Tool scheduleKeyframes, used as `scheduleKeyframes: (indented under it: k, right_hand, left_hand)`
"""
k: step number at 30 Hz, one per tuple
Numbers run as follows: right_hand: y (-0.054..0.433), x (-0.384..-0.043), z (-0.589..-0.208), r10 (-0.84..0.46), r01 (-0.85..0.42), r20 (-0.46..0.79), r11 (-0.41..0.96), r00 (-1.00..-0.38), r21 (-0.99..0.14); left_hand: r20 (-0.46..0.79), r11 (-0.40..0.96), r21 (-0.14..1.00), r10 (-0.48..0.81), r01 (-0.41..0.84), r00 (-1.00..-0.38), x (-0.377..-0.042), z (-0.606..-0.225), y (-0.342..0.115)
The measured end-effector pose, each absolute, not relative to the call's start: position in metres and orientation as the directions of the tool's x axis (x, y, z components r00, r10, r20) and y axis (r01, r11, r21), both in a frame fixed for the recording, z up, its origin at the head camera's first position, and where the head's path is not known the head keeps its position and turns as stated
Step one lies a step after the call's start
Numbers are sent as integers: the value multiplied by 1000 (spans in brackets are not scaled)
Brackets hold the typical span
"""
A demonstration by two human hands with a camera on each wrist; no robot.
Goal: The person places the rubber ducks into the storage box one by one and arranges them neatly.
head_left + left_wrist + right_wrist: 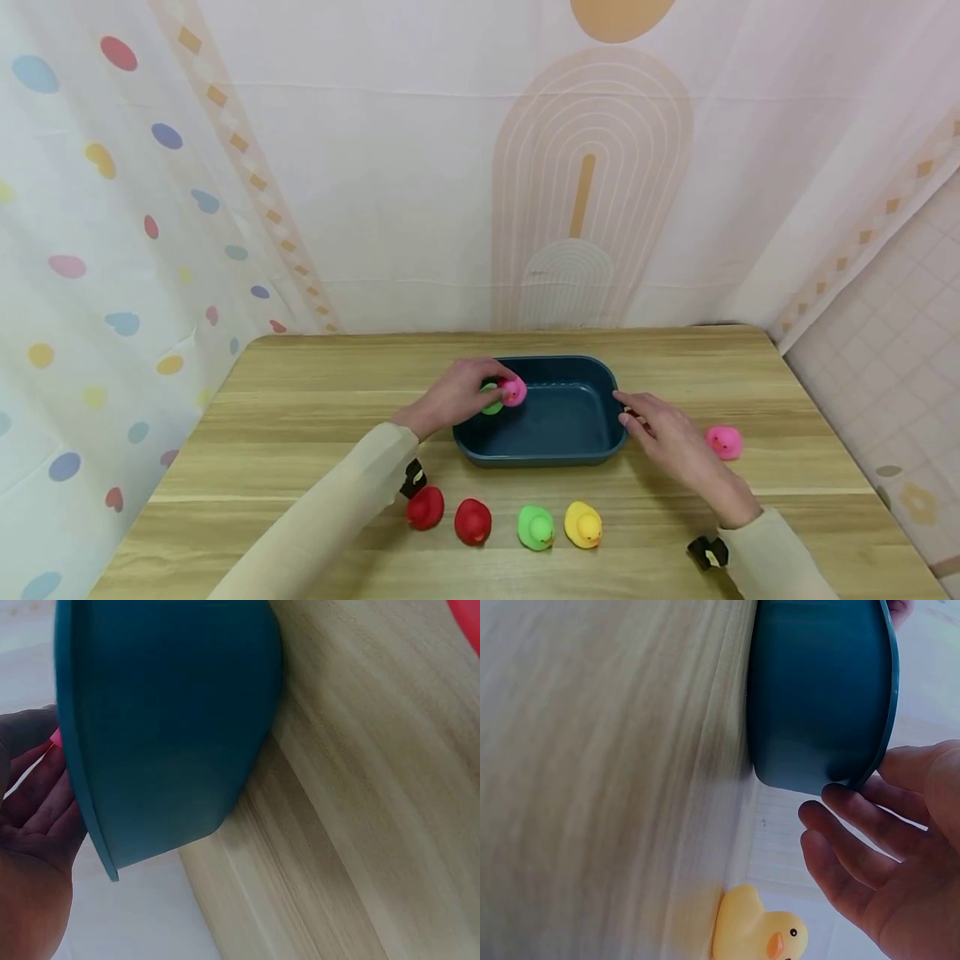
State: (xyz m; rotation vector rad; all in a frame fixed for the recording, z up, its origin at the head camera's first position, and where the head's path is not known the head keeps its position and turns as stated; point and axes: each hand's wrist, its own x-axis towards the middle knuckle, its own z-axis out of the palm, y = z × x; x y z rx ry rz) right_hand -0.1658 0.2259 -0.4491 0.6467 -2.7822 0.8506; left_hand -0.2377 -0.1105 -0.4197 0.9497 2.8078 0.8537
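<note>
A dark blue rectangular tub stands on the wooden table. Over its left end, my left hand pinches a pink toy duck between thumb and fingers. Only a bit of that pink duck shows in the left wrist view. Just beside it, a green toy duck is partly hidden by the same hand. At the tub's right end my right hand holds the rim with thumb and fingertips; its other fingers curve loosely below.
In front of the tub sit two red ducks, a green duck and a yellow duck. Another pink duck is right of my right hand. The right wrist view shows a yellow duck. A patterned curtain hangs behind.
</note>
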Motion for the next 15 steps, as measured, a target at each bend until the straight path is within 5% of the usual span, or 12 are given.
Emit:
scheduleKeyframes:
  k: [15]
  right_hand:
    - [225, -164, -445, -364, -454, 273, 742, -891, -493]
  left_hand:
    - [56, 658, 549, 586, 515, -808, -249, -429, -98]
